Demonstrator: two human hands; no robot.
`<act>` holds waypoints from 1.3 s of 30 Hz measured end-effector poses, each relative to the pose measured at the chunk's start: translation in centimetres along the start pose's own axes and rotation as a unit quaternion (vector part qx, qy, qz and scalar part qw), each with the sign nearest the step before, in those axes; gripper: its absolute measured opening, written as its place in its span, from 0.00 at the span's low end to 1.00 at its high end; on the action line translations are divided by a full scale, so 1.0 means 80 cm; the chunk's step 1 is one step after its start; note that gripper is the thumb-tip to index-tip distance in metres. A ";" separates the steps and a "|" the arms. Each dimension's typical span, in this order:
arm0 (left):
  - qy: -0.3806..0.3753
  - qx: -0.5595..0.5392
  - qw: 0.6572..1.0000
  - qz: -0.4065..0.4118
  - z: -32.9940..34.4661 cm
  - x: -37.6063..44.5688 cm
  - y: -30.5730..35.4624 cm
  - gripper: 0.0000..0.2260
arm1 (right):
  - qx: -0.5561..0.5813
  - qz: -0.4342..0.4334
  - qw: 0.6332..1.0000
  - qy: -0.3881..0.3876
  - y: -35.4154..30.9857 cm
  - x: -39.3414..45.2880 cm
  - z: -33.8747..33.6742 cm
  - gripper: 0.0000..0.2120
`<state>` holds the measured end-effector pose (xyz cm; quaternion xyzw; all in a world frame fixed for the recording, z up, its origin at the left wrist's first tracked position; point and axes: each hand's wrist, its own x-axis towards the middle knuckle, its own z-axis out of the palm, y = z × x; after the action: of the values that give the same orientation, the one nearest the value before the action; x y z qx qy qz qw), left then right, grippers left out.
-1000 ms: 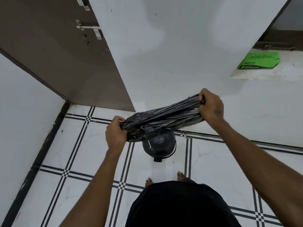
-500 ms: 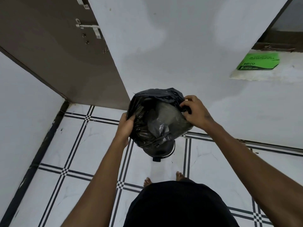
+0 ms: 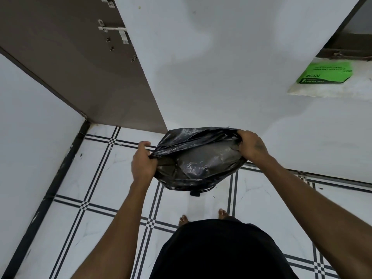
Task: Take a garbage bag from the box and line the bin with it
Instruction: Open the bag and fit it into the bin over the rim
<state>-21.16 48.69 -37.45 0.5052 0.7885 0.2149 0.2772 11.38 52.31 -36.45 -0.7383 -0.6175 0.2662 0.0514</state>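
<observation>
A black garbage bag (image 3: 199, 160) hangs open between my two hands above the floor, its mouth spread wide and facing me. My left hand (image 3: 142, 162) grips the bag's left rim, and my right hand (image 3: 251, 146) grips the right rim. The bin stands on the floor straight under the bag and is almost wholly hidden by it; only its black pedal (image 3: 194, 193) and a sliver of its base show below the bag. The green garbage bag box (image 3: 324, 74) lies flat on a white ledge at the upper right, far from both hands.
A brown door (image 3: 80, 63) with a metal latch stands open at the upper left beside a white wall. The floor is white tile with black lines (image 3: 96, 178). My bare toes (image 3: 203, 217) and dark clothing sit just behind the bin.
The bag, stretched out as a bunched strip a second ago, has been opened out. My hands have moved lower and pulled the mouth wider, over the bin.
</observation>
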 end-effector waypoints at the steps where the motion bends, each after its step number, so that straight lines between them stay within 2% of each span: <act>1: -0.032 0.006 0.999 0.018 0.003 -0.005 0.001 0.19 | 0.009 -0.008 1.000 0.017 -0.005 -0.002 0.000 0.19; 3: -0.056 0.011 0.998 0.022 0.006 -0.008 0.010 0.12 | 0.039 -0.022 0.998 0.048 -0.016 -0.003 -0.004 0.20; 5: -0.029 -0.051 0.998 -0.011 0.004 -0.001 0.033 0.08 | 0.087 -0.042 0.992 0.081 -0.027 0.000 -0.014 0.23; 7: -0.005 -0.178 0.983 -0.051 -0.003 0.009 0.068 0.11 | 0.136 -0.074 0.978 0.142 -0.040 0.003 -0.030 0.26; 9: 0.019 -0.310 0.949 -0.050 -0.014 0.018 0.107 0.14 | 0.160 -0.122 0.954 0.221 -0.055 0.006 -0.042 0.27; 10: 0.031 -0.336 0.941 -0.026 -0.015 0.019 0.120 0.16 | 0.152 -0.145 0.945 0.250 -0.060 0.007 -0.041 0.27; 11: 0.042 -0.310 0.950 0.009 -0.015 0.016 0.126 0.18 | 0.134 -0.158 0.944 0.258 -0.060 0.007 -0.037 0.27; 12: 0.047 -0.217 0.974 0.049 -0.010 0.013 0.123 0.21 | 0.126 -0.153 0.951 0.235 -0.054 0.008 -0.027 0.26; 13: 0.029 -0.085 0.993 0.070 0.002 0.011 0.106 0.24 | 0.109 -0.124 0.970 0.179 -0.042 0.008 -0.013 0.24; 14: -0.021 0.045 0.998 0.049 0.014 0.005 0.082 0.27 | 0.055 -0.085 0.990 0.098 -0.024 0.006 0.002 0.22; 15: -0.094 0.135 0.986 -0.018 0.028 -0.002 0.049 0.28 | -0.040 -0.056 0.998 0.002 -0.006 0.001 0.018 0.21; 16: -0.170 0.191 0.962 -0.093 0.035 -0.009 0.015 0.30 | -0.122 -0.026 0.989 -0.084 0.013 -0.008 0.032 0.21; 17: -0.229 0.213 0.939 -0.145 0.039 -0.017 -0.020 0.32 | -0.178 -0.008 0.976 -0.124 0.028 -0.015 0.044 0.19; 18: -0.265 0.217 0.925 -0.163 0.039 -0.031 -0.042 0.33 | -0.194 -0.003 0.972 -0.133 0.042 -0.021 0.055 0.18; 20: -0.269 0.204 0.927 -0.163 0.041 -0.048 -0.066 0.31 | -0.181 -0.005 0.976 -0.123 0.056 -0.027 0.067 0.16; 23: -0.210 0.181 0.951 -0.140 0.035 -0.060 -0.048 0.22 | -0.156 -0.019 0.979 -0.127 0.047 -0.031 0.078 0.17; 27: -0.124 0.179 0.972 -0.090 0.023 -0.057 -0.014 0.18 | -0.080 -0.032 0.992 -0.096 0.037 -0.032 0.098 0.18; 30: -0.079 0.093 0.982 -0.145 0.015 -0.058 -0.002 0.18 | 0.043 -0.007 0.994 -0.103 0.037 -0.027 0.115 0.15; 33: -0.042 0.016 0.975 -0.218 0.013 -0.068 -0.002 0.19 | 0.207 0.019 0.970 -0.123 0.040 -0.028 0.125 0.10; 35: -0.027 -0.013 0.971 -0.236 0.011 -0.074 -0.010 0.19 | 0.281 0.031 0.951 -0.125 0.043 -0.037 0.130 0.09; 39: -0.075 -0.151 0.950 -0.263 0.009 -0.082 -0.042 0.15 | 0.301 0.009 0.949 -0.095 0.044 -0.053 0.131 0.20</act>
<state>-20.77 41.36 -38.67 0.2467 0.8286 0.2123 0.4555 9.33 44.88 -45.43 -0.6651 -0.5038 0.5096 0.2100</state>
